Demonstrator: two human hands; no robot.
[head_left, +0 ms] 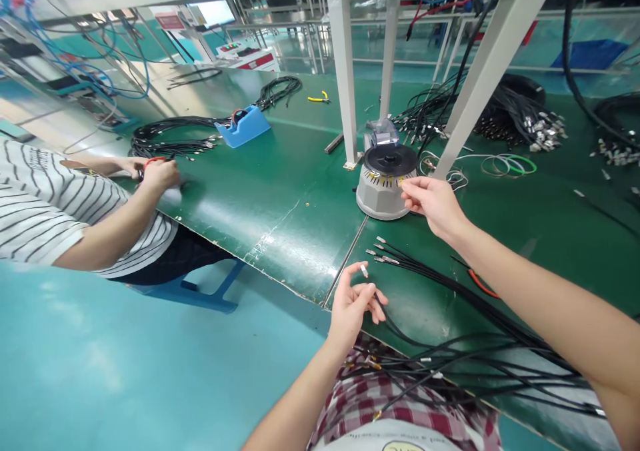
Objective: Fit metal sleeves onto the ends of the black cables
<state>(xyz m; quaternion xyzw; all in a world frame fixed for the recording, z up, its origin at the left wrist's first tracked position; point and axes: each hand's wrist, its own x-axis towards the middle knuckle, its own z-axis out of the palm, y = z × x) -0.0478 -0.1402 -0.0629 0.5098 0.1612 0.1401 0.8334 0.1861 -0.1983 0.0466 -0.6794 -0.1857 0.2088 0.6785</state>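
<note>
My left hand [353, 299] holds a black cable [393, 324] near its end, and the cable's white-tipped connector [364, 271] sticks up between the fingers. At the round tape dispenser [383, 201], with its grey base and black top disc, my right hand [433, 203] pinches a small yellow piece of tape at the rim. More yellow pieces sit around the dispenser's slotted edge. Between my hands, several black cables [440, 274] lie with their metal connectors [383, 256] pointing left. Other cables [475, 364] run across my lap and the table edge.
A co-worker [100, 218] sits at left, hands on a red-handled tool. A blue tape holder [245, 128], cable bundles [175, 131] and yellow-handled cutters [319, 96] lie on the green table [280, 191]. White frame legs [345, 71] rise behind the dispenser. Connector-ended cables [525, 118] are piled at right.
</note>
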